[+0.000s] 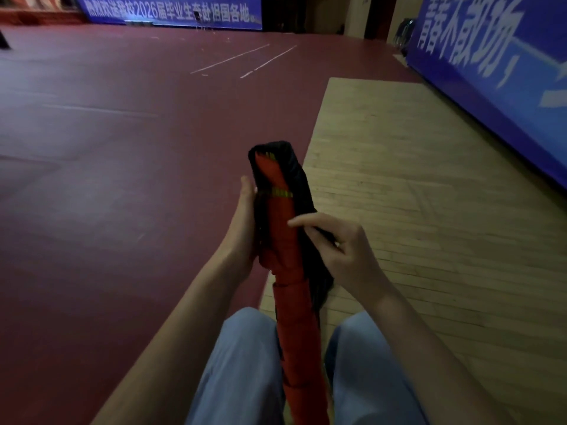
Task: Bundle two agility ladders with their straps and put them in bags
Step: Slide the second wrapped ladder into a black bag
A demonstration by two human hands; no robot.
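- Agility ladder [291,332], rolled into a red bundle, is standing upright at 6 o'clock, its lower part sitting between the person's knees in light blue trousers [242,363]. Judging: the knees are acting as a clamp so both hands are free for bagging.
- Black bag [294,176] is sitting over the bundle's top end near frame centre, mouth facing down; red is showing through a gap along the front, so the sleeve is only partly on.
- Left hand [242,222] is lying flat along the bag's 9 o'clock side, palm against the fabric. Its fingers are going behind the bag, so I cannot tell whether they are curling round it. Probably bracing the bundle.
- Right hand [343,250] is pinching the bag's loose edge at 3 o'clock with curled fingers, index finger stretched out onto the red bundle. Judging: set up to tug the fabric down.
- Yellow band [279,194] is crossing the bundle; no readable text on it.
- Far banner [171,10] at 12 o'clock, blue with white characters, is reading partly "2026届毕业生奔赴祖国各地"; the start is too blurred.
- Side banner [491,56] at 2 o'clock is showing large white characters, apparently "青春不散场".
- No second ladder or bag is showing.
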